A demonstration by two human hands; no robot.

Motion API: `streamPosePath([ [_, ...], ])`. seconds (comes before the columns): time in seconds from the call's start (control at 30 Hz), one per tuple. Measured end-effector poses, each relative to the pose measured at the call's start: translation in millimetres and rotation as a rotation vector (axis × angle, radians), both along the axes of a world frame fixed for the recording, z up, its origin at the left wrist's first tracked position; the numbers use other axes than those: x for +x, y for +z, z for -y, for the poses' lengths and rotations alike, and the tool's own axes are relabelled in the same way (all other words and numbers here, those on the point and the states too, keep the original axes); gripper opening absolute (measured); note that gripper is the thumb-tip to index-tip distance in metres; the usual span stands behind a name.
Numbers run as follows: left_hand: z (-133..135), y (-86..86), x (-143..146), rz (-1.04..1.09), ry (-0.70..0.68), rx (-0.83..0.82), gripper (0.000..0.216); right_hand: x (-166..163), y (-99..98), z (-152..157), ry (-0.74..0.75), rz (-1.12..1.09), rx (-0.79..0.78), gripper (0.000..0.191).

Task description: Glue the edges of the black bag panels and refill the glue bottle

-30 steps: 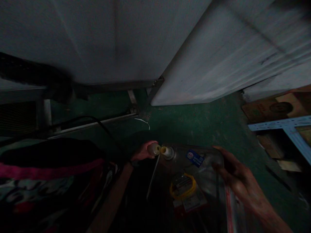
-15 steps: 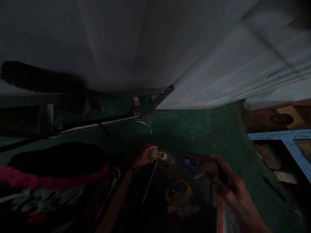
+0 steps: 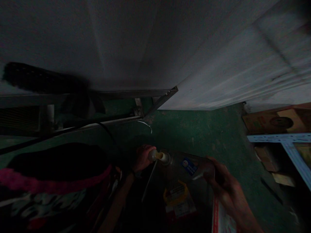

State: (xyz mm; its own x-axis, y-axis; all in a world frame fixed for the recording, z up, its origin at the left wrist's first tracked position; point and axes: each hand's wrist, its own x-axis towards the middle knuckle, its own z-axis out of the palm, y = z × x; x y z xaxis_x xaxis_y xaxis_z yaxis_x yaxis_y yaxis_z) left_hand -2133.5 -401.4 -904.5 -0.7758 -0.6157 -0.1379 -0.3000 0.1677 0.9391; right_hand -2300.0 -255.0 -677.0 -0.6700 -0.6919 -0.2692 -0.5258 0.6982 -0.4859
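Observation:
My left hand (image 3: 143, 158) is wrapped round a small clear bottle (image 3: 152, 155), its mouth up against the white spout (image 3: 166, 158) of a tilted metal can (image 3: 177, 173). Between spout and bottle mouth shows something yellowish, like liquid. At the can's right edge, my right hand (image 3: 227, 187) grips the corner with fingers over the side. The can carries a blue sticker (image 3: 189, 166), a yellow handle (image 3: 186, 191) and a pale label. Its lower part is lost in the dark.
A grey panel (image 3: 121, 45) on a metal frame fills the top, with a dark brush-like object (image 3: 36, 77) on it. On the left lies pink-trimmed dark fabric (image 3: 60, 184). Right are cardboard boxes (image 3: 269, 123) and a light blue rack (image 3: 272, 138). The floor (image 3: 194, 129) is green.
The view has shifted slightly, and the can with my right hand appears a little further left. Both hands keep their holds, and the bottle stays at the spout.

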Motion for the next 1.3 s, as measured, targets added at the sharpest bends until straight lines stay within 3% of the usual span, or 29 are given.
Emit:
streamPosePath([
  [0.2, 4, 4.2, 5, 0.055, 0.028, 0.045, 0.054, 3, -0.7, 2, 0.017, -0.016, 0.018, 0.045],
  [0.5, 9, 3.5, 6, 0.148, -0.019, -0.032, 0.053, 10, -9.8, 10, 0.091, -0.127, 0.034, 0.046],
  [0.83, 4, -25.3, 11, 0.099, -0.052, -0.050, 0.048, 26, -6.1, 19, 0.151, -0.184, 0.088, 0.047],
  [1.1, 7, -16.3, 14, 0.105, -0.077, -0.018, 0.049, 26, -8.9, 18, 0.155, -0.189, 0.079, 0.049],
  [1.3, 7, -20.7, 15, 0.095, -0.076, 0.022, 0.050, 28, -11.3, 19, 0.175, -0.206, 0.085, 0.049],
])
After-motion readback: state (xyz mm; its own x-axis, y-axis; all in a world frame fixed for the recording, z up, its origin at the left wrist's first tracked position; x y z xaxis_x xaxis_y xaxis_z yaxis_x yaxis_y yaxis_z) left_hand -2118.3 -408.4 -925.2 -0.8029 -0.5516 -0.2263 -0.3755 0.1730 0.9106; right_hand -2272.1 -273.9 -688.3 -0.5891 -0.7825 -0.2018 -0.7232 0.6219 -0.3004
